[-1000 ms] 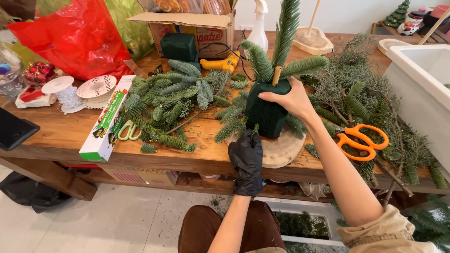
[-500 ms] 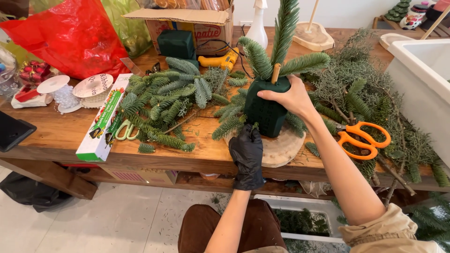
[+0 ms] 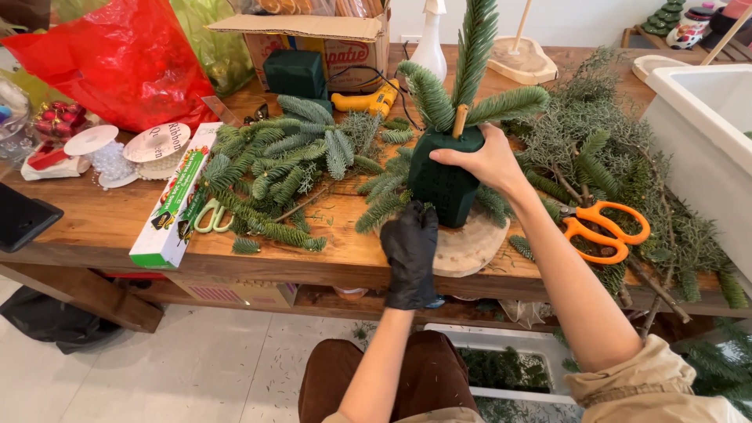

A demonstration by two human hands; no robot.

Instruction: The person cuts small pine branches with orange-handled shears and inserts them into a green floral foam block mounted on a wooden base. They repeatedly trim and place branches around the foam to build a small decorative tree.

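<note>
Head view showed the bare right hand (image 3: 487, 160) curled over the top of the dark green foam block (image 3: 444, 182), gripping it. That block stood on a wooden slice (image 3: 470, 244) on the desk (image 3: 86, 227). Just left of the block's base, the black-gloved left hand (image 3: 410, 249) pinched a fir sprig (image 3: 381, 210) with closed fingers. Orange scissors (image 3: 605, 231) lay right of the block.
</note>
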